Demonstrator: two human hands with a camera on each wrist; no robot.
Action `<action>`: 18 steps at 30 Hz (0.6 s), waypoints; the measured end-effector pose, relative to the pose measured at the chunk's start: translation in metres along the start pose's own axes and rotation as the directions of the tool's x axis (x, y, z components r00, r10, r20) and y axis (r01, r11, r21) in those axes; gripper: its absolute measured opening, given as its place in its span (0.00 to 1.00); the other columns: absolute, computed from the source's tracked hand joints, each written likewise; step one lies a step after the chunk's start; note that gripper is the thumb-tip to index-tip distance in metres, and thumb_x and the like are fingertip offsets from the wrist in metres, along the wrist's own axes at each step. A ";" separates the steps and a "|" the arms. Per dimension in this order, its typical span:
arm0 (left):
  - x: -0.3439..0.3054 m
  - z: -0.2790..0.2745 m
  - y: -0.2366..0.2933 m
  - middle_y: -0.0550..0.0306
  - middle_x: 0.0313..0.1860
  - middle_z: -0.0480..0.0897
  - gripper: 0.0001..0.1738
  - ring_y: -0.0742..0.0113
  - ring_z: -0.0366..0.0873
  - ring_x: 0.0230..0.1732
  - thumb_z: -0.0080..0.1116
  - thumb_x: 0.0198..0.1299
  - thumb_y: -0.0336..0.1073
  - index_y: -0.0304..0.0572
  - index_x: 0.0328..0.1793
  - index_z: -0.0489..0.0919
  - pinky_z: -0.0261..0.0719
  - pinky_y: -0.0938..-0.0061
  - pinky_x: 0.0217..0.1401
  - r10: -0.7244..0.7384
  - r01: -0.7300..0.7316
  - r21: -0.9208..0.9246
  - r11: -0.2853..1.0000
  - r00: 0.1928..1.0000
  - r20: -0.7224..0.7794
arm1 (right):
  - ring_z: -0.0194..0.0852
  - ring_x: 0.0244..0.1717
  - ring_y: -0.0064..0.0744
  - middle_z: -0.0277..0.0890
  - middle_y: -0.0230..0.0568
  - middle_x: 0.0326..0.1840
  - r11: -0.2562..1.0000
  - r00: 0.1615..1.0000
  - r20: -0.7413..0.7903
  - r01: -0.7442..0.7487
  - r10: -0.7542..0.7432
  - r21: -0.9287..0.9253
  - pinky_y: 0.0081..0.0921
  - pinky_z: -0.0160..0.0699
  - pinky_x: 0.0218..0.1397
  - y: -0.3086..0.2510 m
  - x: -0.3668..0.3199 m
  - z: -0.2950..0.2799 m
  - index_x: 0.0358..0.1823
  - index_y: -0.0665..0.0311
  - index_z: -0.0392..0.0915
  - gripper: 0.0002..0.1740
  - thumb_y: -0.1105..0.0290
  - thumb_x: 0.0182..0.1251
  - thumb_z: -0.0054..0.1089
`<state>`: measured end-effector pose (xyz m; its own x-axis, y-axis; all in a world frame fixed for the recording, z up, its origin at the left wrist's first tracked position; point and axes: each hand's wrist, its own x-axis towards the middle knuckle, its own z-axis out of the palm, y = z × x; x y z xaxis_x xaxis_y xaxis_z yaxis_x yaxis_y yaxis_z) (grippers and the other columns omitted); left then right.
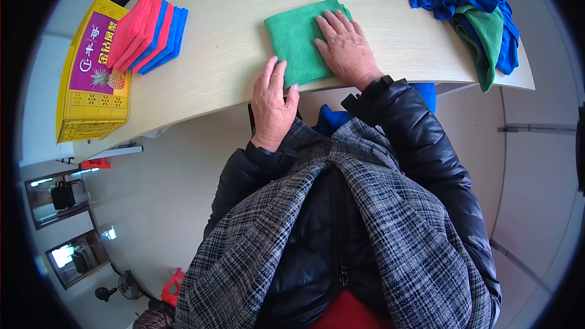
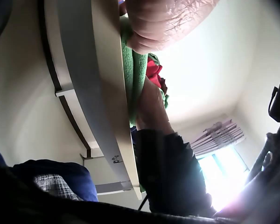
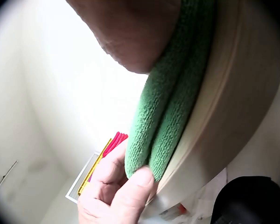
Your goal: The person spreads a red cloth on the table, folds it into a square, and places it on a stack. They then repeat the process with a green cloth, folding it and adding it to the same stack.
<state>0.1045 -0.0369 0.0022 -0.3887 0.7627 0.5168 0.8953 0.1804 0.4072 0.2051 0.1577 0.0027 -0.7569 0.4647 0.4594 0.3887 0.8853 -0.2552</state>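
A folded green towel lies near the front edge of the table, its thick doubled layers visible in the right wrist view. My left hand is at the towel's near left corner, with the corner between thumb and fingers. In the right wrist view, the left thumb presses against the end of the folded layers. My right hand rests flat on the towel's right part, fingers extended toward its far edge. Its palm hides that part of the cloth.
To the left, folded red and blue cloths stand in a row beside a yellow box with a pineapple picture. Loose green and blue cloths are heaped at the right, partly hanging over the table edge.
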 end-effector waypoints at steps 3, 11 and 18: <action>0.006 0.001 0.004 0.44 0.67 0.74 0.28 0.44 0.78 0.58 0.65 0.56 0.29 0.36 0.65 0.75 0.78 0.56 0.62 0.015 -0.014 0.047 0.999 1.000 -0.015 | 0.56 0.80 0.51 0.65 0.49 0.77 0.998 1.000 0.013 -0.012 0.013 -0.059 0.46 0.54 0.81 -0.001 -0.002 -0.001 0.74 0.62 0.67 0.29 0.56 0.77 0.49; 0.017 0.005 0.014 0.48 0.59 0.77 0.23 0.46 0.82 0.50 0.61 0.53 0.24 0.38 0.58 0.78 0.83 0.58 0.52 0.021 -0.018 0.109 0.994 0.999 -0.027 | 0.54 0.81 0.49 0.63 0.47 0.78 0.999 0.998 0.050 -0.026 0.028 -0.042 0.48 0.52 0.82 -0.001 -0.001 -0.005 0.74 0.62 0.67 0.30 0.55 0.77 0.48; 0.017 0.007 0.017 0.50 0.58 0.76 0.20 0.46 0.82 0.47 0.60 0.52 0.23 0.40 0.54 0.77 0.83 0.56 0.48 -0.028 0.026 0.141 0.990 1.000 0.013 | 0.53 0.82 0.48 0.61 0.46 0.80 0.998 0.997 0.068 -0.038 0.042 -0.057 0.48 0.52 0.81 -0.002 -0.002 -0.007 0.75 0.60 0.66 0.30 0.54 0.78 0.47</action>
<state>0.1148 -0.0162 0.0130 -0.4107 0.7656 0.4951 0.9067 0.2857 0.3104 0.2090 0.1551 0.0080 -0.7738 0.4995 0.3895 0.4469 0.8663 -0.2233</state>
